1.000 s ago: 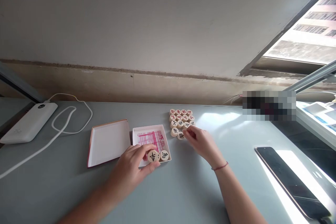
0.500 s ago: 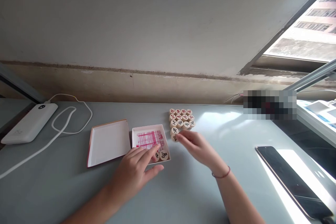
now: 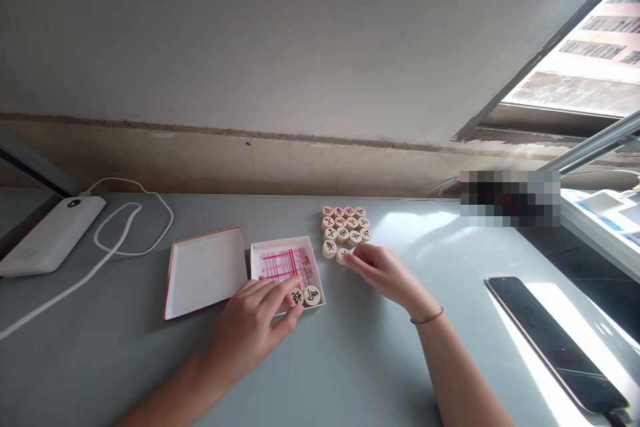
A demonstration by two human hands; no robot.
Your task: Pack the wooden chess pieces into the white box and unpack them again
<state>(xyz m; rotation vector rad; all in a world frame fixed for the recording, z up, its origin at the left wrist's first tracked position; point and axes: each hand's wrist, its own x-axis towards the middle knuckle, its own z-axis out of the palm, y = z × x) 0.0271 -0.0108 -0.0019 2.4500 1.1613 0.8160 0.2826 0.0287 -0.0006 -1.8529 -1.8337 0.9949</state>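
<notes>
Round wooden xiangqi pieces (image 3: 353, 222) with red and black characters stand in close rows, some visibly stacked. My right hand (image 3: 377, 272) pinches a xiangqi piece (image 3: 342, 255) at the near row, just right of the stack (image 3: 329, 248) at its left end. My left hand (image 3: 257, 317) reaches over the near edge of a shallow white box (image 3: 320, 277). Its thumb and forefinger are apart, on either side of a black-marked piece (image 3: 297, 297) in the box. Beside that lies another piece, marked 馬 (image 3: 313, 295). My left fingers hide part of the box.
An upturned box lid (image 3: 207, 273) lies left of the box. Farther left are a white power bank (image 3: 55, 235) and its looping white cable (image 3: 120, 253). A dark phone (image 3: 555, 343) rests on the right of the grey table (image 3: 380, 373). The wall (image 3: 280, 167) rises behind.
My right hand has slid its piece rightward, away from the stack at the left end of the near row. My left thumb has drawn in toward the piece in the box.
</notes>
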